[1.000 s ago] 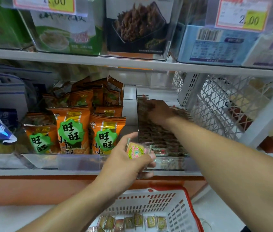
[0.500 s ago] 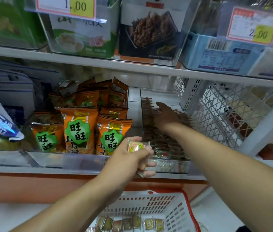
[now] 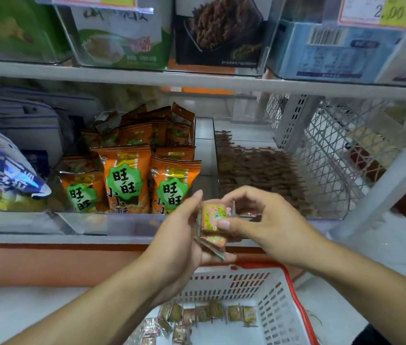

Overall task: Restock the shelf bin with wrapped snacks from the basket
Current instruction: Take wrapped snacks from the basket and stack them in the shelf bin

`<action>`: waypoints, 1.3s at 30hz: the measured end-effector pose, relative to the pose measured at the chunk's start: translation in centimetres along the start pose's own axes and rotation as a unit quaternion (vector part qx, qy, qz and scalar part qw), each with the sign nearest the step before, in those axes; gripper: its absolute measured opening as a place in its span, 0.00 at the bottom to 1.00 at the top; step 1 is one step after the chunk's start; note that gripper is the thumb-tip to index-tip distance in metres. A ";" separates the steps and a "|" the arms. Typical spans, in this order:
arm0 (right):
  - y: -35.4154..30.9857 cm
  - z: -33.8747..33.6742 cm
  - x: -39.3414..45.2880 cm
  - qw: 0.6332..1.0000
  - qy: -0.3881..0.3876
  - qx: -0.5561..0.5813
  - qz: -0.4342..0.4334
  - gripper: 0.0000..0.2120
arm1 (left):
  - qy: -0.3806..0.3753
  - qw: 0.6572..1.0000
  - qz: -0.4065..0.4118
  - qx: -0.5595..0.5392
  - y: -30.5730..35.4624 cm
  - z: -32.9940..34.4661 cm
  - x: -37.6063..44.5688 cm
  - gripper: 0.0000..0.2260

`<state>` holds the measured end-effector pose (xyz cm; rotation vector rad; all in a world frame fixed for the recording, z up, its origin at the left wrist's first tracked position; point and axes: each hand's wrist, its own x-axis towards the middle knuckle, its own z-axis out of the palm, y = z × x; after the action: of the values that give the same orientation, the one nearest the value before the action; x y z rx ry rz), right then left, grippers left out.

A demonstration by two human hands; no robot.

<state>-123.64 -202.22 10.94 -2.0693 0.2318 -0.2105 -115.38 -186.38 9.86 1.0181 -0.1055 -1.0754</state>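
Head view: the left hand [image 3: 179, 235] grips a small stack of snacks [image 3: 211, 227] before the bin [image 3: 259, 170]. The right hand [image 3: 264, 220] pinches the top one, above the basket [image 3: 279, 295].

A shop is showing itself here: yellow-and-white price tags [image 3: 377, 11] are hanging over clear plastic shelf bins [image 3: 112, 221] holding orange packaged snacks [image 3: 124, 178].

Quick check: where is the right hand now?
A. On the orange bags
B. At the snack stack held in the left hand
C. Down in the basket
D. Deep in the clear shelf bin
B: the right hand pinches the top snack of the small stack held by the left hand, in front of the bin and above the basket.
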 end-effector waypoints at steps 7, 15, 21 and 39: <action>-0.1 -3.8 0.3 0.978 0.050 0.201 0.034 0.12 | 0.033 0.998 0.014 -0.042 -0.4 -0.3 1.1 0.26; 0.0 -3.1 -0.9 0.982 -0.040 0.166 0.076 0.12 | -0.018 0.996 0.023 0.086 -1.1 -0.4 0.8 0.22; 0.0 -3.4 -0.9 0.988 -0.010 0.133 0.080 0.11 | -0.042 0.998 -0.040 -0.022 -1.2 -0.6 0.4 0.17; -0.1 -1.7 -1.1 0.924 -0.070 0.325 0.192 0.13 | 0.072 0.907 0.313 0.274 -2.2 -0.9 0.1 0.35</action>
<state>-125.17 -203.32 11.83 -1.3385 0.4120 0.0968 -116.35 -186.11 7.68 1.4317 -0.6009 -0.3714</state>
